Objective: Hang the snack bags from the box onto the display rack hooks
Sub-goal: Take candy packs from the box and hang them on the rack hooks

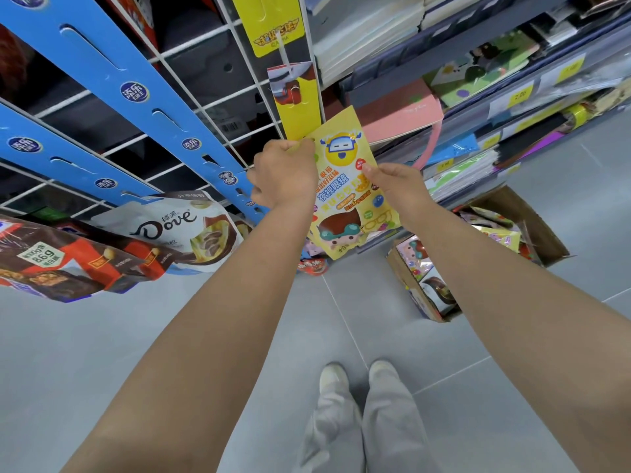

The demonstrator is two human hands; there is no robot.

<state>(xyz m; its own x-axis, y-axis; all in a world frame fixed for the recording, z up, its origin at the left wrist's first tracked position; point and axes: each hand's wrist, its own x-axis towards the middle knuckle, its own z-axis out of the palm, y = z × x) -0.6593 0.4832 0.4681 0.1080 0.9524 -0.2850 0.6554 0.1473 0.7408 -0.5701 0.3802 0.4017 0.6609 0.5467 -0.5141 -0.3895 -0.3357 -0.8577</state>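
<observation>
Holding the yellow snack bag [345, 192] just under the lower end of the yellow hanging strip [298, 110], top corner touching it. Gripping that upper corner with the left hand [283, 175], fingers curled round it; pinching the bag's side edge with the right hand [397, 187] between thumb and fingers.

Judging this to be the hanging step itself: lining up the bag's top with a hook on the strip, though not seeing the hook, hidden behind the left hand. Probably needing next a small push to slip the bag over the hook, then letting go with both hands.

Sitting below and right of the strip, on the grey tiled floor [136, 336]: the cardboard box [543, 233], holding more bags. Hanging left of the strip: blue strips [112, 76] on a white wire grid [218, 100], with a Dove bag [170, 227] lower down. Standing right of the strip: shelves of stationery [478, 80].
</observation>
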